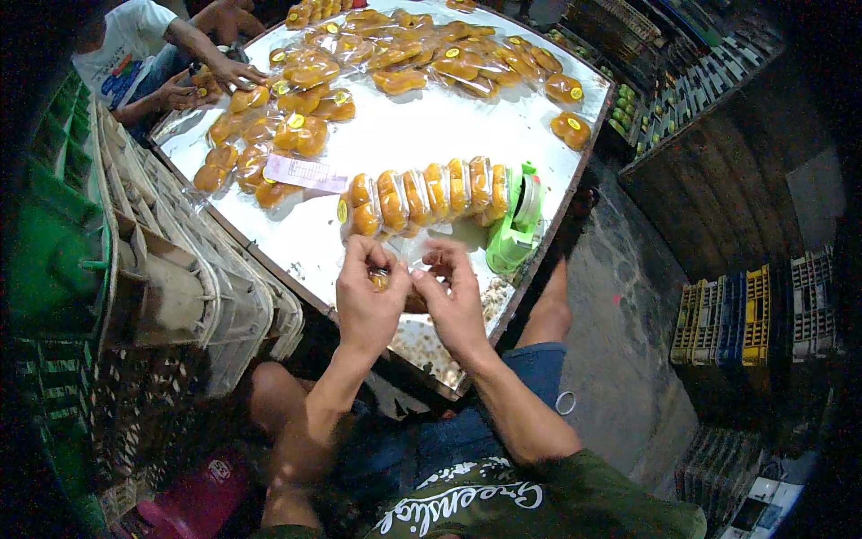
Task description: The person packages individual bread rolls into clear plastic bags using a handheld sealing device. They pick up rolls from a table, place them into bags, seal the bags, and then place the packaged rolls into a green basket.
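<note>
My left hand (370, 296) and my right hand (451, 296) meet thumb to thumb at the table's near corner. Between them they pinch the see-through plastic of a bagged bun (379, 280), mostly hidden by my fingers. My right fingers are slightly blurred. Just beyond, a row of bagged buns (412, 199) stands on edge, packed side by side. At the row's right end is a light-green tape dispenser (513, 232), near the table edge. A pink printed paper slip (305, 173) lies left of the row, partly over other bags.
More bagged buns with yellow stickers (431, 57) are heaped across the far side of the white tabletop (411, 135). At the far left, a co-worker's hands (236, 73) touch bags. Plastic crates (175, 269) stand close on my left; more stacked crates (720, 316) stand right.
</note>
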`<state>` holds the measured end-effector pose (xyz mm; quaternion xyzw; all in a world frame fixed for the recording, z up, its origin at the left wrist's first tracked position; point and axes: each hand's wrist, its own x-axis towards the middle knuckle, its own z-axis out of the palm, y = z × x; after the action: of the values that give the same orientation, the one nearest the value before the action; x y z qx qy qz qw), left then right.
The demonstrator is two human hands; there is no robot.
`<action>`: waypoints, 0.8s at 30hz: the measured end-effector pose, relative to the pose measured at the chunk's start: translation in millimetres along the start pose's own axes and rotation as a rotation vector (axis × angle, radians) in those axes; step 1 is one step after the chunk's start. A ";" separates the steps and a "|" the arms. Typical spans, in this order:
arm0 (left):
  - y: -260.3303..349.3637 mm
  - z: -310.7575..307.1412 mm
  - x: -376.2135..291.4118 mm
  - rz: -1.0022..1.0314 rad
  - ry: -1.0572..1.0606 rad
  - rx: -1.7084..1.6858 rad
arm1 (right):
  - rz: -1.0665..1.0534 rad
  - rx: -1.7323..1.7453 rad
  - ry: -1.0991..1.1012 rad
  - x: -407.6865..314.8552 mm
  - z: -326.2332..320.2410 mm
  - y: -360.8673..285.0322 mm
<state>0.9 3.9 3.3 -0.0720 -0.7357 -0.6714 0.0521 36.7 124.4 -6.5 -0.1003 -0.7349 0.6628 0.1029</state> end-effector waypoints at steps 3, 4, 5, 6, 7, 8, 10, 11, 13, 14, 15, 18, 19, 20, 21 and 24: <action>11.2 -17.6 1.0 -0.022 -0.162 -0.100 | 0.389 0.294 -0.414 4.7 -27.8 8.9; 12.0 -21.4 3.8 -0.054 -0.184 -0.285 | 0.437 0.334 -0.528 6.9 -32.9 11.6; 13.1 -23.2 6.6 -0.086 -0.207 -0.471 | 0.484 0.372 -0.643 8.1 -34.9 11.9; 13.1 -20.3 9.0 -0.069 -0.072 -0.447 | 0.567 0.505 -0.537 6.3 -24.0 1.9; 15.6 -19.3 15.5 -0.185 0.036 -0.446 | 0.401 0.432 -0.405 9.6 -11.9 -4.5; 22.7 -25.7 21.7 -0.320 -0.057 -0.636 | 0.236 0.357 -0.272 19.0 1.2 -10.0; 11.6 -46.8 34.3 -0.416 -0.241 -0.819 | -0.001 0.155 -0.240 40.9 12.7 -15.8; -3.8 -50.6 39.3 -0.293 -0.157 -0.607 | -0.048 0.127 -0.292 49.8 13.5 -21.7; -19.8 -48.6 56.3 -0.050 0.000 -0.189 | -0.446 -0.448 -0.035 88.4 -7.3 11.8; -28.7 -45.6 65.1 0.100 0.191 0.119 | -0.362 -0.514 0.018 104.5 -14.9 18.8; -55.0 -46.7 76.3 0.090 0.211 0.149 | -0.279 -0.584 0.074 116.0 -19.8 20.4; -73.7 -43.8 94.9 -0.197 0.053 0.267 | -0.123 -0.768 0.048 122.3 4.6 17.1; -71.5 -41.5 95.8 -0.217 0.055 0.349 | -0.133 -0.862 0.033 124.0 15.1 17.6; -68.9 -40.9 95.9 -0.237 0.058 0.431 | -0.223 -0.966 0.063 127.4 25.6 20.2; -66.1 -42.6 96.3 -0.255 0.066 0.514 | -0.196 -0.939 0.086 129.2 32.1 24.4; -75.4 -44.6 95.8 -0.268 0.082 0.407 | 0.072 -0.713 0.029 133.0 41.4 23.1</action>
<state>-107.5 -43.7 -49.9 0.0655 -0.8562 -0.5125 0.0058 -102.3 125.0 -31.2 -0.1650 -0.9143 0.3666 0.0484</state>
